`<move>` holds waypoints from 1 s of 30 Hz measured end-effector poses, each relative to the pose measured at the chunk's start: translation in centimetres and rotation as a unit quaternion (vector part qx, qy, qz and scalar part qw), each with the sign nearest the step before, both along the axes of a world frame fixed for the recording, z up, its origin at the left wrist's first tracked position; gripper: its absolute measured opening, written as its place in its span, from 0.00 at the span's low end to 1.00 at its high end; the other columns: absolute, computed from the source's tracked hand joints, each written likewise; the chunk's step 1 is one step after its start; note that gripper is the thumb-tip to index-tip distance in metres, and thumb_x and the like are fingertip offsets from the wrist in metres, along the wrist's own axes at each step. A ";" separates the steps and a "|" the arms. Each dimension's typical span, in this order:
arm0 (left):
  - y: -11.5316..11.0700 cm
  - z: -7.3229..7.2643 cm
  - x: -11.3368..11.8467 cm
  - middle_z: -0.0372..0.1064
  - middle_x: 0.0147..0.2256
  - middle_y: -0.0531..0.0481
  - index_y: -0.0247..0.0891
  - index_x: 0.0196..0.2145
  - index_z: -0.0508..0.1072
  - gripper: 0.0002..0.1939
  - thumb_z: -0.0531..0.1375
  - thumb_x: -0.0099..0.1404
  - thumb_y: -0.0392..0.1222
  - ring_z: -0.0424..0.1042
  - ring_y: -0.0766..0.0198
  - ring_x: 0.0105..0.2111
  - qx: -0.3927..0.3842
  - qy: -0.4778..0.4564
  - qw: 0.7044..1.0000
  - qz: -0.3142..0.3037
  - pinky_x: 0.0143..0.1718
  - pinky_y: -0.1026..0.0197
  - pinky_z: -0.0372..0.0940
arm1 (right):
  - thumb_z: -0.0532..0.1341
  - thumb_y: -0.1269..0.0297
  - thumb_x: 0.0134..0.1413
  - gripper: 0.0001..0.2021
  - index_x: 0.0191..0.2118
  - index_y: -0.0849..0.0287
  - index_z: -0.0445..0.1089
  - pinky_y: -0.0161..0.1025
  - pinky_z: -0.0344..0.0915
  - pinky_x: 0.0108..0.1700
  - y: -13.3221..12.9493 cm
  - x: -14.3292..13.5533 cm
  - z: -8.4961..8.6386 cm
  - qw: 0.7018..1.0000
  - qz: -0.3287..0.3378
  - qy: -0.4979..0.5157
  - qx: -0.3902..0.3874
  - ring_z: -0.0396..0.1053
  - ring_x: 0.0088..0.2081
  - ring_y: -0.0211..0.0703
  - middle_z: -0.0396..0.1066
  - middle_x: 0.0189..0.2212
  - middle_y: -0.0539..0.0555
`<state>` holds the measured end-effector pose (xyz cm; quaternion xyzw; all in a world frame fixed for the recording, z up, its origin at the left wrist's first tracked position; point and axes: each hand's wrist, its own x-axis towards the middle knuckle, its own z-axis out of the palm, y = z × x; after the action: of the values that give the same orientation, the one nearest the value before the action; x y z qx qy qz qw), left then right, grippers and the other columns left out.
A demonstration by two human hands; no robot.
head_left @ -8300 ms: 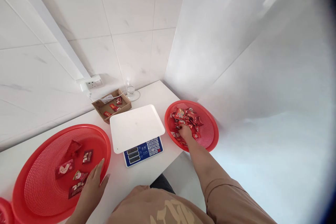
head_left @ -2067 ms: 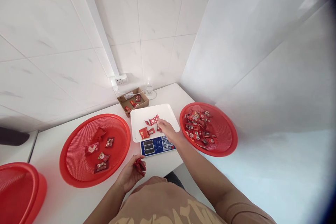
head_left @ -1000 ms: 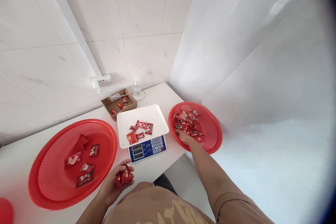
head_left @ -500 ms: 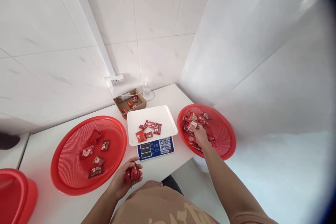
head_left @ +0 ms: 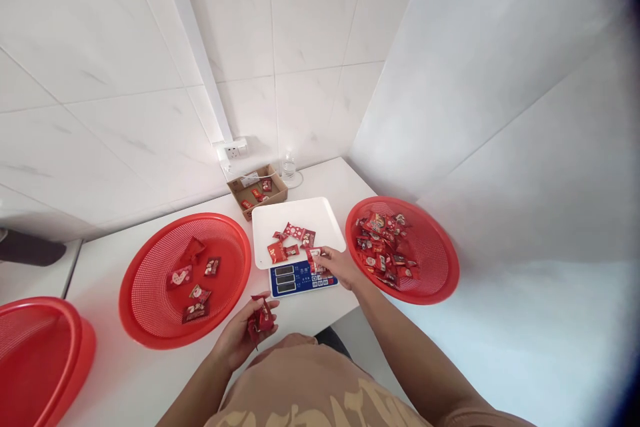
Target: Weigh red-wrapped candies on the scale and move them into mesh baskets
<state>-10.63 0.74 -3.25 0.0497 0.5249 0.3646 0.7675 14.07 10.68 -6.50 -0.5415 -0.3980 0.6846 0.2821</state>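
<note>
My left hand (head_left: 243, 333) is curled round a few red-wrapped sweets (head_left: 261, 320) near the table's front edge. Between the fingers of my right hand (head_left: 340, 267) is a red and white wrapped sweet (head_left: 315, 259), over the near edge of the white weighing tray (head_left: 270, 217) and the keypad. Several red packets (head_left: 294, 231) lie on that tray. Below it shows the blue panel of the digital scale (head_left: 295, 279). To the right, a red basket (head_left: 445, 247) holds a heap of wrapped sweets (head_left: 383, 247).
Left of the scale stands another red basket (head_left: 133, 280) with several packets spread inside. A further red basket (head_left: 83, 360) is cut off at the lower left. Behind the scale are a small cardboard box (head_left: 273, 199) with sweets, a clear bottle (head_left: 289, 165) and a wall socket (head_left: 234, 150).
My right hand has come out of the right basket and moved left to the scale with a sweet. My left hand keeps its sweets. The view has shifted slightly.
</note>
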 end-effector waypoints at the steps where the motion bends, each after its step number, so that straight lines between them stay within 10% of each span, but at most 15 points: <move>1: 0.0 0.0 0.0 0.72 0.38 0.45 0.38 0.50 0.64 0.22 0.60 0.58 0.39 0.73 0.64 0.30 0.001 -0.004 1.000 0.000 0.38 0.55 0.69 | 0.65 0.56 0.42 0.17 0.38 0.56 0.64 0.37 0.66 0.34 -0.7 -0.5 0.1 0.999 0.008 0.044 -0.030 0.69 0.32 0.37 0.70 0.32 0.50; 6: 0.3 0.2 1.0 0.73 0.34 0.48 0.39 0.60 0.54 0.34 0.60 0.56 0.38 0.72 0.65 0.29 0.032 0.002 0.998 -0.062 0.37 0.59 0.68 | 0.69 0.58 0.36 0.21 0.35 0.56 0.59 0.42 0.67 0.38 -4.2 -3.1 0.6 0.977 0.074 0.173 -0.100 0.68 0.29 0.35 0.67 0.26 0.45; 14: 1.0 1.6 2.7 0.73 0.31 0.47 0.39 0.64 0.41 0.48 0.62 0.50 0.35 0.71 0.64 0.26 0.064 0.026 0.975 -0.209 0.30 0.62 0.63 | 0.69 0.55 0.35 0.18 0.29 0.61 0.65 0.29 0.58 0.21 -5.6 -4.3 1.8 0.974 0.207 0.074 -0.055 0.62 0.21 0.32 0.67 0.20 0.47; 21: 0.9 0.5 2.7 0.72 0.32 0.49 0.37 0.54 0.61 0.34 0.64 0.49 0.37 0.70 0.68 0.28 0.083 0.054 0.979 -0.180 0.30 0.66 0.62 | 0.68 0.63 0.33 0.12 0.25 0.61 0.67 0.30 0.57 0.20 -4.9 -4.2 1.0 0.993 0.111 0.008 -0.045 0.62 0.20 0.33 0.66 0.16 0.46; 30: 0.5 -0.5 0.7 0.71 0.30 0.52 0.38 0.42 0.67 0.22 0.66 0.49 0.41 0.65 0.73 0.23 0.038 0.076 0.991 -0.106 0.24 0.70 0.61 | 0.67 0.63 0.40 0.10 0.27 0.59 0.66 0.33 0.62 0.27 1.1 -3.5 1.2 0.982 -0.169 0.069 -0.037 0.64 0.22 0.34 0.70 0.22 0.49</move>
<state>-9.91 1.23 -3.73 0.1617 0.5596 0.2956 0.7572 10.54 11.74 -5.31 -0.5628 -0.2548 0.6767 0.4005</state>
